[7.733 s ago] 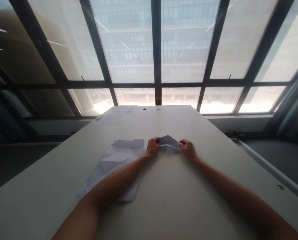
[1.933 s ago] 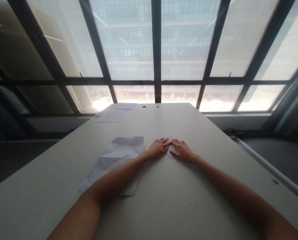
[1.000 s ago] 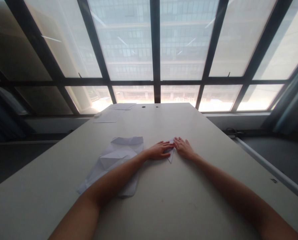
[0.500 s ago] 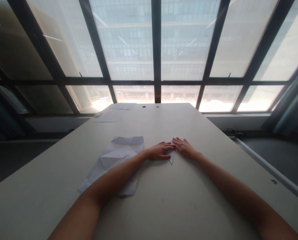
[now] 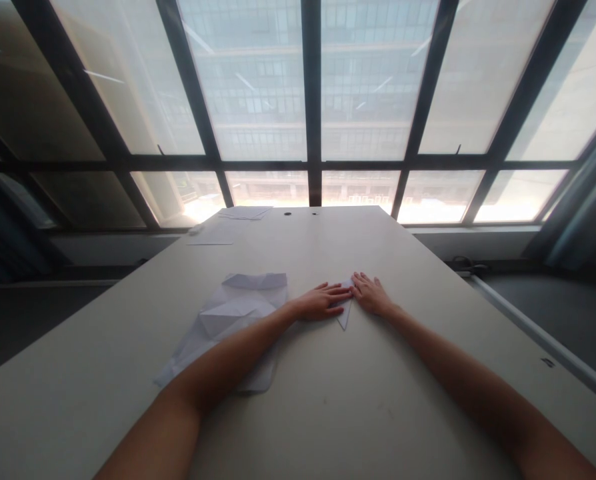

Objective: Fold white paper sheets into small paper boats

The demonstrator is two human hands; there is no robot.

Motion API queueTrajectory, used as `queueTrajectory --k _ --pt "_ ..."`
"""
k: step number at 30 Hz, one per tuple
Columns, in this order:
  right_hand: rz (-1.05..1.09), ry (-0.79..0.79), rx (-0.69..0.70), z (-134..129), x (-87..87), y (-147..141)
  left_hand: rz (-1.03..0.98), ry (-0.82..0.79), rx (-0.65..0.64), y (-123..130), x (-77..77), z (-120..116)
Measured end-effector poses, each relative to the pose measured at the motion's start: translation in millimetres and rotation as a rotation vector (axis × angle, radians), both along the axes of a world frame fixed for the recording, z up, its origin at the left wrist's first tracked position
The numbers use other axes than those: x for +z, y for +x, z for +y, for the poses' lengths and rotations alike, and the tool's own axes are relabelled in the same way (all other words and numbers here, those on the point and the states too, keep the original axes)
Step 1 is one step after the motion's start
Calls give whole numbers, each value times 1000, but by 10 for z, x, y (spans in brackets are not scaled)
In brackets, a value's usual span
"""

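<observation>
A small piece of folded white paper lies on the table, one pointed corner toward me. My left hand rests flat across it from the left, fingers stretched out and covering much of it. At its right edge, my right hand touches the paper with its fingertips, the fingers extended and lying low. Under and beside my left forearm is a larger creased sheet of white paper, partly hidden by the arm.
The white table runs away from me to a wall of windows. More flat sheets of paper lie at its far left. A small dark mark is near the right edge. Curtains hang at the sides.
My right hand has slid slightly to the right, so more of the folded paper's upper part shows. My left hand has stayed almost in place.
</observation>
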State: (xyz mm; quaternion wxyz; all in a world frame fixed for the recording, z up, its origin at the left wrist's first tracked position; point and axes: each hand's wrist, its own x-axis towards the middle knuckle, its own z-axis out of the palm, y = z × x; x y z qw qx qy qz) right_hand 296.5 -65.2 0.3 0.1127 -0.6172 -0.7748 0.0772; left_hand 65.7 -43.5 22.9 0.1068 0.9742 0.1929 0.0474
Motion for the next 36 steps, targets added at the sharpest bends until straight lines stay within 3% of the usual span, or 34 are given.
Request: queueTrajectory --k 5,11,29,36 --pt "9 34 143 -49 25 -8 38 46 93 22 -52 21" --pt "1 36 187 -166 46 -119 60 71 225 33 -103 28" --pt "-22 -92 305 -238 157 -105 82 90 277 50 -131 41" --pt "-22 -34 233 -236 90 -157 88 108 268 48 -148 54"
